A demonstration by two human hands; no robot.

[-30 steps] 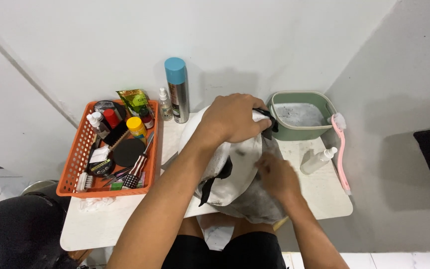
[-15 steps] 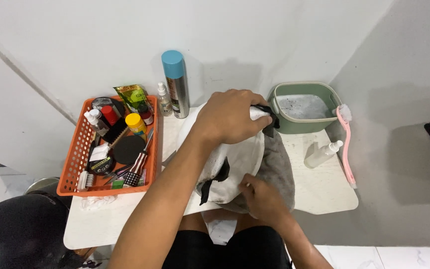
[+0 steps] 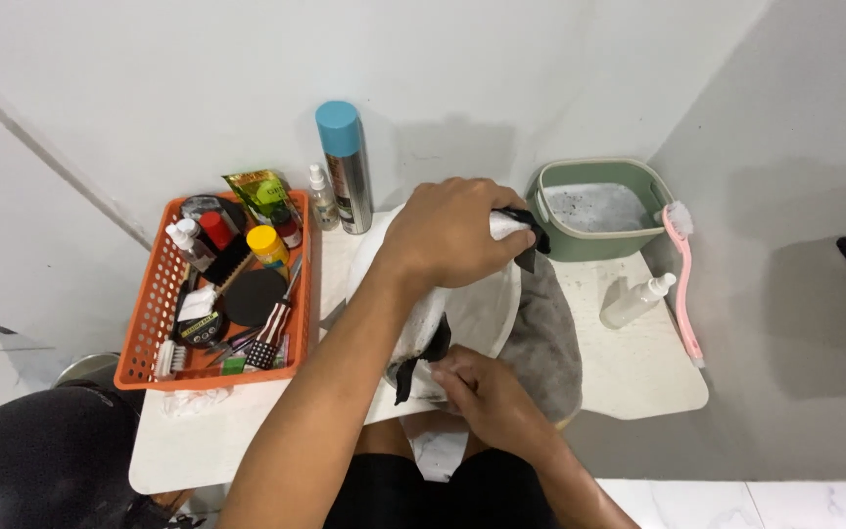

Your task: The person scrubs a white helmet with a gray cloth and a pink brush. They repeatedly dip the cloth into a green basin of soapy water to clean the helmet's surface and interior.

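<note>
At frame centre, your left hand (image 3: 457,230) clamps the top of the white shoe (image 3: 472,304), fingers curled tight over its upper edge, just as it did a second ago. Lower centre, your right hand (image 3: 487,392) has dropped from the shoe's right side to its near end, fingers pressed together on the cloth there, so the wiping has moved to that end. The grey towel (image 3: 545,343) beneath shows more now; the orange basket (image 3: 149,323) at left and green tub (image 3: 599,211) at upper right are unmoved.
</note>
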